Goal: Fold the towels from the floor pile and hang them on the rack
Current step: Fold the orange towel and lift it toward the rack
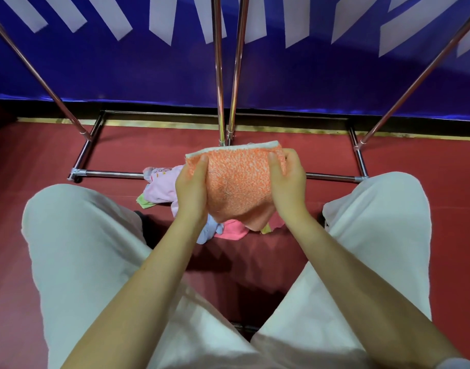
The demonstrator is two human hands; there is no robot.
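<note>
Your left hand (pixel 192 187) and right hand (pixel 287 182) clamp the orange towel (pixel 236 182), fingers (pixel 275 166) pressed together on it | towel held above the floor pile (pixel 162 187) | rack (pixel 220 75) stands just beyond

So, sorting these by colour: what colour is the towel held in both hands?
Speckled orange and white terry towel with a pale edge band, seen in the head view.

No legible text or labels anywhere.
</note>
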